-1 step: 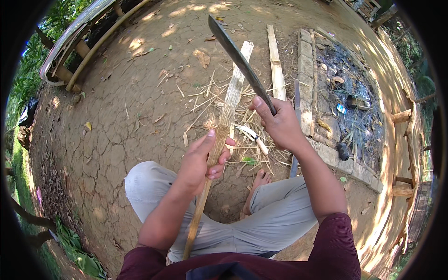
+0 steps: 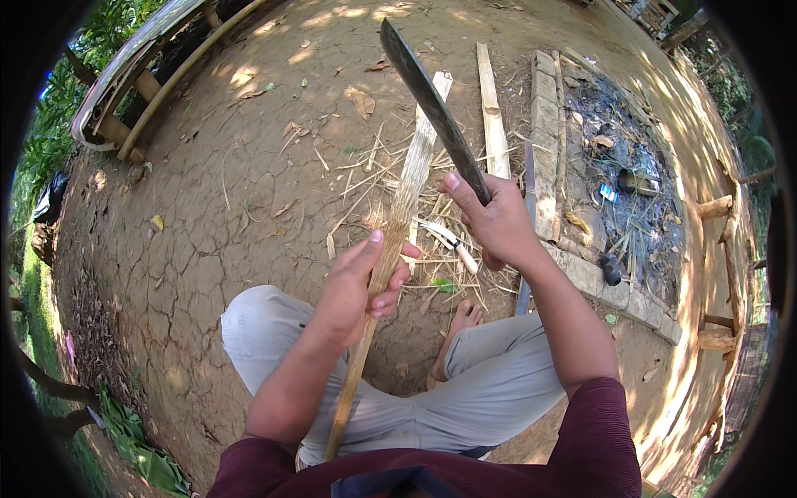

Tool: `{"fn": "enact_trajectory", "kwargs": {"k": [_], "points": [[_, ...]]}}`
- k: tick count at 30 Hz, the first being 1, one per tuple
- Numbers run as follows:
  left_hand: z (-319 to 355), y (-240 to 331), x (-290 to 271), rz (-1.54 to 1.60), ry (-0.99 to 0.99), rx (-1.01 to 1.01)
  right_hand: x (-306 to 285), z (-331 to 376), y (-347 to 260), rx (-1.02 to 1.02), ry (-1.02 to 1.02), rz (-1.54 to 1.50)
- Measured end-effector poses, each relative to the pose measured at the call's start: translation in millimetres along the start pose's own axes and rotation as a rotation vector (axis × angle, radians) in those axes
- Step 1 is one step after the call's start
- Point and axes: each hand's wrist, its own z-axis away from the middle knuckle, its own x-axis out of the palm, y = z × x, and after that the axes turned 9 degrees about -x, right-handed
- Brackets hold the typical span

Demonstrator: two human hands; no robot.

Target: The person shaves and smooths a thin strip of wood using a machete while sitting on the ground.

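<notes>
My left hand (image 2: pixel 364 282) is wrapped round the middle of a long pale wooden strip (image 2: pixel 407 178), perhaps split bamboo. The strip slants from my lap up and away, its far end above the littered ground. In my right hand (image 2: pixel 496 220) is a machete (image 2: pixel 433 106) with a long dark blade, raised and leaning to the left. Its blade passes over or beside the strip's far end; whether they touch I cannot tell. The machete's handle is hidden in my fist. Beyond my bare foot lies a small curved knife (image 2: pixel 452 241) with a light handle.
Shavings (image 2: pixel 369 170) litter the ground ahead. Another split piece (image 2: pixel 491 116) lies farther off, and a long flat blade-like strip (image 2: pixel 529 187) lies near the brick border (image 2: pixel 544 124) of an ash-filled fire pit (image 2: pixel 635 158). A bamboo bench (image 2: pixel 170 83) stands at the far left.
The machete has tipped slightly to the right, and its blade has turned to show more of its flat side. My left hand and the strip have hardly moved.
</notes>
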Motion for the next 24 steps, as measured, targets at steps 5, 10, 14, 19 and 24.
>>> {"fn": "enact_trajectory", "kwargs": {"k": [5, 10, 14, 19, 24], "points": [[2, -1, 2, -0.037, -0.059, -0.020, 11, 2, 2, 0.077, -0.037, -0.303], [1, -6, 17, -0.073, -0.113, -0.063, 8, 6, -5, 0.149, 0.041, -0.626], [6, -8, 17, -0.091, -0.169, -0.195, -12, 1, -7, 0.146, 0.129, -0.726], [8, -7, 10, -0.203, -0.147, -0.148, -24, -5, -3, 0.120, 0.165, -0.466], [7, -2, 7, -0.145, -0.009, -0.030, -1, 9, 14, -0.431, 0.060, 0.471]]}}
